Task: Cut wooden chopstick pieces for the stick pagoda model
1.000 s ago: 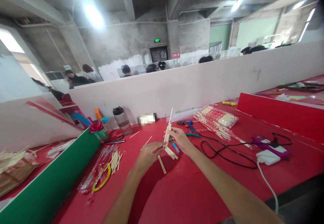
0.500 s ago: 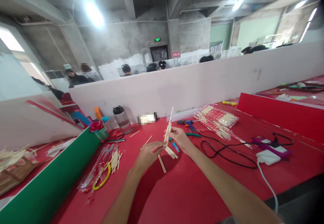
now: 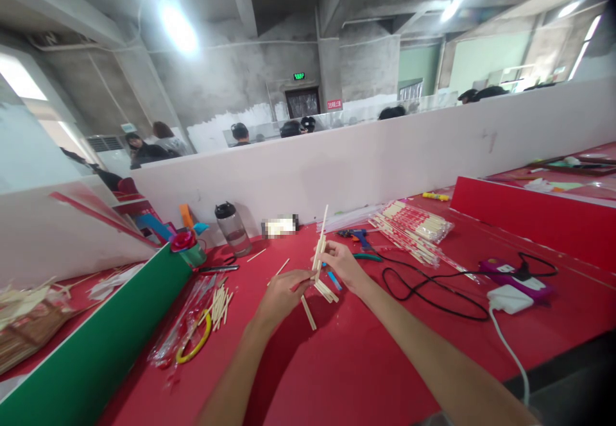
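Both my hands meet over the middle of the red table around a small frame of pale wooden sticks point(image 3: 318, 260). One longer stick juts up from it, and a short cluster points down to the right. My left hand point(image 3: 285, 292) pinches the frame's lower left part between thumb and fingers. On the upper right side, my right hand point(image 3: 342, 264) closes on the upright sticks. Fingers hide part of the joints. Below hangs or lies another stick pair point(image 3: 308, 314); I cannot tell whether it touches the frame. A blue pen-like thing point(image 3: 333, 280) lies just behind.
Left are cut sticks point(image 3: 222, 307), yellow-handled scissors point(image 3: 195, 346) and a green divider point(image 3: 110, 336). A bottle point(image 3: 233, 228) stands behind. Rightward lie a glue gun point(image 3: 356, 236), bagged chopsticks point(image 3: 414, 224), a black cable point(image 3: 433, 314) and a purple power strip point(image 3: 517, 278).
Hardly anything differs. Both hands keep their grip on the stick frame in almost the same place.
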`<state>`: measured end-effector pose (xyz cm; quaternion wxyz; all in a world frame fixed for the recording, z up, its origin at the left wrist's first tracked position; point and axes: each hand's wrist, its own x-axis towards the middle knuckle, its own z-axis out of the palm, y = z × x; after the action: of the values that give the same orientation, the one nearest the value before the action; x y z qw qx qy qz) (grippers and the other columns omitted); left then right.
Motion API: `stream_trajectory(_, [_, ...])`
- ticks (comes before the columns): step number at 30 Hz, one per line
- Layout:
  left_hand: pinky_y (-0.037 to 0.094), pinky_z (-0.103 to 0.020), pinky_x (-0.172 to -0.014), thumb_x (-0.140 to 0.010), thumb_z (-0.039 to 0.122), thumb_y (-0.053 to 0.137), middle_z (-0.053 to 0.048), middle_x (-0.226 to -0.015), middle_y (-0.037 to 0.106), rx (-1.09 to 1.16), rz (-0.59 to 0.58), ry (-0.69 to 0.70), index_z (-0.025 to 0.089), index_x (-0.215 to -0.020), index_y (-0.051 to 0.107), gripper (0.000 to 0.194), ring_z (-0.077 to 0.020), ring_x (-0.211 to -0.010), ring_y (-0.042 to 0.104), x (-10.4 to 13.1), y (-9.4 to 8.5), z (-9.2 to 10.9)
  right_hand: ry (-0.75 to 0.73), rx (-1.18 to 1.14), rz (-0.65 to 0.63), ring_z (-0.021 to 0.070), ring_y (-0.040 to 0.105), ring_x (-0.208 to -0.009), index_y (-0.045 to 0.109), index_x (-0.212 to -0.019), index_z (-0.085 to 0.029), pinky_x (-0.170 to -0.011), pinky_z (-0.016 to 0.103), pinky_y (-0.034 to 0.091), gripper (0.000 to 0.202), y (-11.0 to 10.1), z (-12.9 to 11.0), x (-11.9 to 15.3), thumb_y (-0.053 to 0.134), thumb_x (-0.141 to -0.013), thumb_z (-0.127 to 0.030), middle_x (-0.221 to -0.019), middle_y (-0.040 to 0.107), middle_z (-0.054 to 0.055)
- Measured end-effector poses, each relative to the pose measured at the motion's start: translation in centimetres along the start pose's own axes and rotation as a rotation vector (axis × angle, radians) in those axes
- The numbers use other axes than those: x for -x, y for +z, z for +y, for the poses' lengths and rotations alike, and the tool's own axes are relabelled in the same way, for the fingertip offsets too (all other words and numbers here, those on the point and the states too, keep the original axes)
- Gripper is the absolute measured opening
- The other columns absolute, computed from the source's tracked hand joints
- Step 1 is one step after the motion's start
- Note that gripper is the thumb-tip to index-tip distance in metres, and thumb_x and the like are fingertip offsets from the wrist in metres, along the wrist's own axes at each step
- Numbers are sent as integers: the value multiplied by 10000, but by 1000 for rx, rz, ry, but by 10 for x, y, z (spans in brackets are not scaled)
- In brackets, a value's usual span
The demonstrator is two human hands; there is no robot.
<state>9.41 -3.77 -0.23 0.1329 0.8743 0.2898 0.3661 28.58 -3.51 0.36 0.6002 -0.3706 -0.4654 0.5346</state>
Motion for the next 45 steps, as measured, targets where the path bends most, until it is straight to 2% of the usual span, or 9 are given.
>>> stream_trajectory(13, [542, -297, -898, -937, 296, 516, -26, -1064, 741, -68, -31, 19, 259, -1110, 701, 256, -166, -958, 699, 0, -3, 5, -24, -41, 51, 166, 634, -611, 613, -760, -175, -599, 282, 524, 176, -1, 4, -3, 686, -633, -274, -714, 696, 23])
stream_trajectory(17, [531, -288, -907, -932, 300, 519, -33, -1076, 737, -89, -23, 27, 253, -1122, 692, 261, -166, -966, 695, -1, -14, 5, -18, -80, 111, 180, 646, -647, 611, -782, -180, -592, 282, 518, 207, -7, 2, -6, 705, -620, -267, -718, 696, 20])
stream_trajectory(20, [532, -295, -876, -922, 301, 518, -45, -1059, 740, -177, -19, -56, 249, -1099, 697, 257, -191, -954, 697, -3, -23, -3, -14, -110, 110, 182, 653, -666, 619, -803, -175, -600, 277, 517, 235, -7, -2, -5, 724, -614, -267, -736, 712, 34])
stream_trajectory(27, [514, -267, -706, -862, 238, 554, -78, -975, 754, -368, -227, -209, 265, -1030, 727, 243, -231, -836, 713, 4, -19, -25, -46, -82, 46, 154, 635, -641, 610, -810, -173, -630, 270, 507, 232, -1, -2, 1, 725, -639, -279, -739, 716, 40])
stream_trajectory(32, [491, -259, -695, -857, 260, 567, -84, -942, 740, -411, -289, -213, 281, -967, 738, 204, -229, -865, 695, 7, -15, -22, -67, -66, -12, 163, 636, -647, 616, -852, -187, -636, 280, 507, 240, 2, -2, 5, 718, -659, -285, -766, 722, 35])
stream_trajectory(34, [485, -268, -697, -867, 268, 551, -92, -922, 723, -426, -244, -235, 263, -956, 732, 202, -231, -870, 682, 5, -15, -17, -60, -61, -23, 161, 635, -643, 611, -850, -188, -635, 280, 512, 243, 3, -2, 5, 719, -661, -294, -758, 719, 32])
stream_trajectory(37, [475, -279, -744, -907, 306, 499, -92, -954, 704, -280, -57, -256, 228, -995, 706, 238, -209, -864, 658, -1, -14, -6, -63, -47, -42, 156, 633, -643, 610, -852, -182, -629, 272, 521, 230, 6, 2, 7, 710, -671, -282, -755, 712, 29])
stream_trajectory(40, [469, -266, -728, -929, 370, 471, -65, -888, 692, 57, 88, -286, 199, -961, 679, 272, -174, -784, 632, -7, -6, 3, -73, -27, -55, 166, 639, -654, 611, -880, -182, -602, 270, 528, 226, 12, 9, 8, 689, -686, -267, -761, 703, 18])
stream_trajectory(45, [468, -240, -636, -875, 402, 551, -26, -804, 643, 551, 191, -425, 174, -908, 622, 241, -139, -676, 592, -12, 8, 5, -161, 92, -67, 160, 628, -671, 599, -823, -180, -617, 265, 524, 138, 16, 14, 10, 656, -719, -250, -755, 663, 0])
